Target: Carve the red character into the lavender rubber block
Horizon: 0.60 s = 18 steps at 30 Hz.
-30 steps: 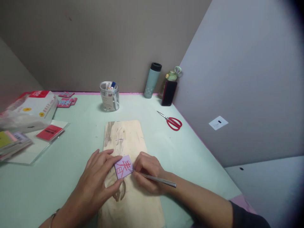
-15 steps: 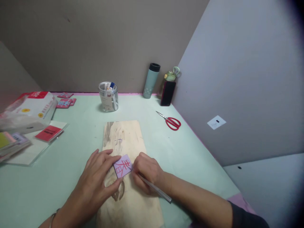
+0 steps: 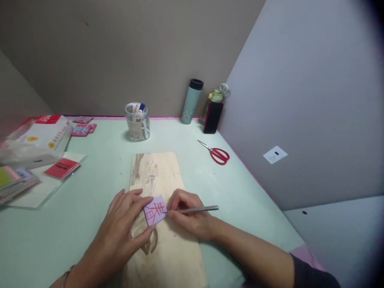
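A small purple square block (image 3: 155, 211) with a red character on its face lies tilted on a wooden board (image 3: 168, 168). Thumb and fingers of my left hand (image 3: 127, 224) grip it by its left corners, holding it against the board. My right hand (image 3: 190, 214) pinches a slim silver craft knife (image 3: 201, 209) like a pen. Its thin tip reaches the right part of the block, at the red strokes. The knife's handle lies almost level, pointing right.
Red-handled scissors (image 3: 219, 155) lie right of the board. Behind stand a clear jar (image 3: 137, 124) of pens, a teal tumbler (image 3: 192, 102), a green bottle (image 3: 216, 96) and a phone (image 3: 213, 118). Leftward are a white-and-red bag (image 3: 45, 136), a red square packet (image 3: 61, 168) and pink pieces (image 3: 81, 130).
My right hand has rolled and the knife's handle has swung up from slanting down-right to nearly level. The block and my left hand have stayed almost in place.
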Available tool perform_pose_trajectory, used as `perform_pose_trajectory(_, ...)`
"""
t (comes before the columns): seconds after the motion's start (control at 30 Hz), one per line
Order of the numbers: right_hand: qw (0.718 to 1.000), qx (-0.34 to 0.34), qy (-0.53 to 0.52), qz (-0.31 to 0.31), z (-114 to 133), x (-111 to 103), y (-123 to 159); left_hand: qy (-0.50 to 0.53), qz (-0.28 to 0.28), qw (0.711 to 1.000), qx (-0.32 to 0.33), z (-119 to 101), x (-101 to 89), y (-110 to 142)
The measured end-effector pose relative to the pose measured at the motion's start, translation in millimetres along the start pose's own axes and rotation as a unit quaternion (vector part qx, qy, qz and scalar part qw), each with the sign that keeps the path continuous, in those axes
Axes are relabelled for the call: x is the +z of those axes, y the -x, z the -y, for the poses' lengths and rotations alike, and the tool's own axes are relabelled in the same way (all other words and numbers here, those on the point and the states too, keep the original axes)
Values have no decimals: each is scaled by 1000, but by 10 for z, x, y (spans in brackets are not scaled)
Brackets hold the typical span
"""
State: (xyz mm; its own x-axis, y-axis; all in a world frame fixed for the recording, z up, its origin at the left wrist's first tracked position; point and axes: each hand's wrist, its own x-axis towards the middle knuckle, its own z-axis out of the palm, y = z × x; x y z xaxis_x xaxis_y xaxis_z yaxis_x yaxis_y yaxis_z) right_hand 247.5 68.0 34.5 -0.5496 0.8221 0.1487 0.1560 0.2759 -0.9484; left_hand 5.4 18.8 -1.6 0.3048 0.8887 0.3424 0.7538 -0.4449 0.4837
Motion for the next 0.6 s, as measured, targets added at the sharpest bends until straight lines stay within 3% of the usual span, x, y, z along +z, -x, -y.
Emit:
perform_pose_trajectory(0.33, 1000, -10, 23, 0, 44, -2, -11, -3, 15, 1000, -4, 4, 4, 1)
perform_pose_trajectory(0.6, 999, 39, -4, 23, 92, -24, -46, -8, 12, 1000, -2, 1, -10, -1)
